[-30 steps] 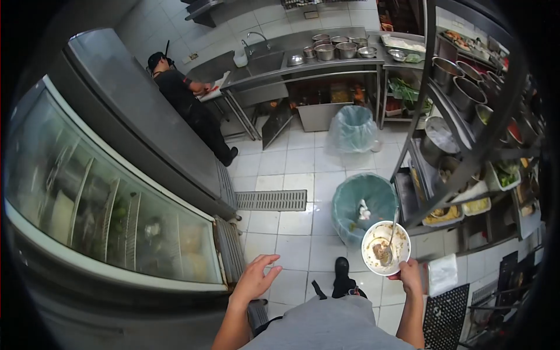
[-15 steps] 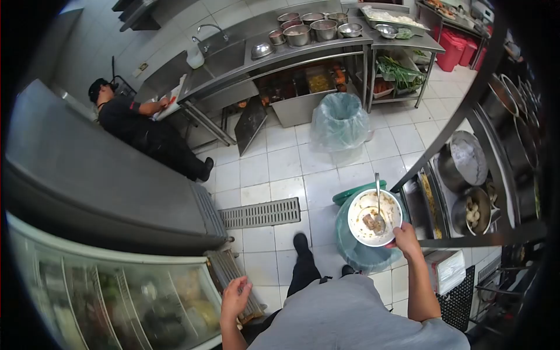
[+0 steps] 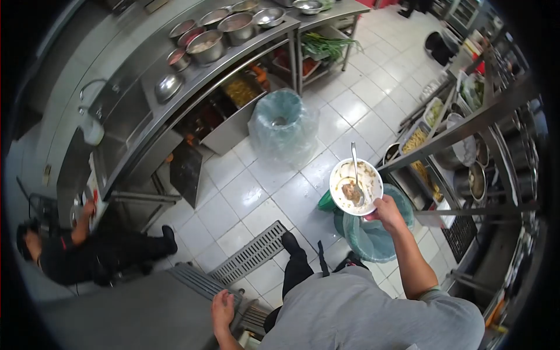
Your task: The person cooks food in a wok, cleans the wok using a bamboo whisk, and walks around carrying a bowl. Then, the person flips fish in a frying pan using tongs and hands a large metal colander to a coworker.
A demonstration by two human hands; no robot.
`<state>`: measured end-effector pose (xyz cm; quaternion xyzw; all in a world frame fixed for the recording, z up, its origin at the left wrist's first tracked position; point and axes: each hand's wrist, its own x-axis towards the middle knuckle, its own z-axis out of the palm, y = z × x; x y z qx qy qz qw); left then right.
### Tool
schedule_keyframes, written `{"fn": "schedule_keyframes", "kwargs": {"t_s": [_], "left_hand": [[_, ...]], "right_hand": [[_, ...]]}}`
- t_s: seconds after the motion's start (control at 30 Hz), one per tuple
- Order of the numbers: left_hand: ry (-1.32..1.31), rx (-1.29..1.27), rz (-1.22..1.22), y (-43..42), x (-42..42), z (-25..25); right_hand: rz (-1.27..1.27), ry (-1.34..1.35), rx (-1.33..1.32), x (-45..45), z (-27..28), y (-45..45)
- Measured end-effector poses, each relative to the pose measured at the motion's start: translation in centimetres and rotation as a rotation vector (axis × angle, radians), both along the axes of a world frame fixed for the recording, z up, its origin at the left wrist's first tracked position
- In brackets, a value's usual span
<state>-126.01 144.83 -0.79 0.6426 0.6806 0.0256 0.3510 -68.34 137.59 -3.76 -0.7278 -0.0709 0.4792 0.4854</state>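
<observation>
A white bowl hangs in mid-air, its open side up, just over the near edge of a bin lined with a green bag. Brown food remnants cling inside, and a metal spoon leans across with its handle past the rim. The person's right hand pinches the bowl by one side only; the left hand is low, loosely spread and holding nothing (its fingers are slightly curled).

That one-sided grip looks like the weak point: a tilt could let the loose spoon slide out, and a bump against the metal rack nearby could cause it. Glossy floor tiles might also make a step slip.

Farther out are another lined bin, a steel desk bearing pots, and a co-worker in dark clothes.
</observation>
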Motion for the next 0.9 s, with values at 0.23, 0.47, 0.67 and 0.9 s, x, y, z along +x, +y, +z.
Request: {"fn": "schedule_keyframes", "kwargs": {"t_s": [0.23,0.47,0.67,0.9], "left_hand": [[-0.023,0.302,-0.412,20.6,8.8,2.0],[-0.316,0.342,-0.928,31.6,36.1,8.4],[-0.159,0.275,-1.054,40.0,43.2,4.7],[-0.059,0.141,-0.846,45.6,45.7,2.9]], "right_hand": [[-0.26,-0.03,0.002,1.0,2.3,0.8],[-0.501,-0.115,0.001,4.3,-0.7,0.1],[-0.659,-0.028,0.037,11.3,-0.3,5.5],[-0.706,-0.04,0.148,25.0,1.6,14.2]]}}
